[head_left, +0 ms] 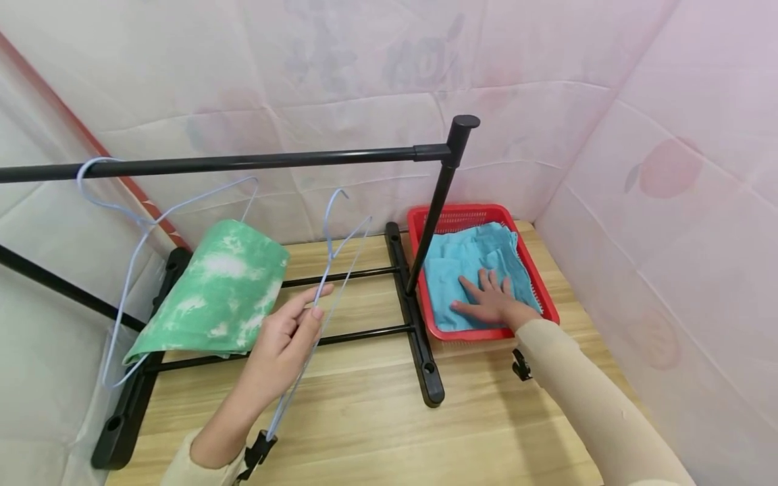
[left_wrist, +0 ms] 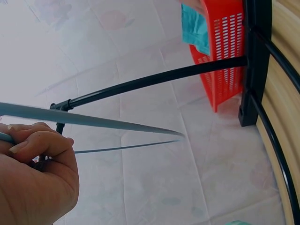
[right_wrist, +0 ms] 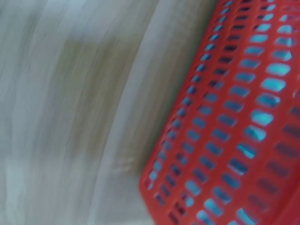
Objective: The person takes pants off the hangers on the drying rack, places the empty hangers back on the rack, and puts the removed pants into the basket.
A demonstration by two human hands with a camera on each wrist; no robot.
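My left hand (head_left: pixel 286 344) pinches a pale blue wire hanger (head_left: pixel 329 253) between thumb and fingers, below its hook. In the left wrist view the curled left hand (left_wrist: pixel 40 168) grips the hanger (left_wrist: pixel 108 122), whose wire stretches out past the fingers. My right hand (head_left: pixel 489 300), fingers spread, rests on a blue cloth (head_left: pixel 452 270) in a red basket (head_left: pixel 554 312). The right wrist view catches the perforated side of the basket (right_wrist: pixel 197 140) with blue showing through the holes; the hand is out of that view. A green and white cloth (head_left: pixel 213 290) hangs on another blue hanger (head_left: pixel 130 270).
A black rack stands on the wooden table (head_left: pixel 365 418), its top bar (head_left: pixel 273 162) carrying the hanger with the green cloth. The rack's right foot (head_left: pixel 425 364) lies left of the basket. Pale printed sheeting (head_left: pixel 365 81) encloses the back and sides.
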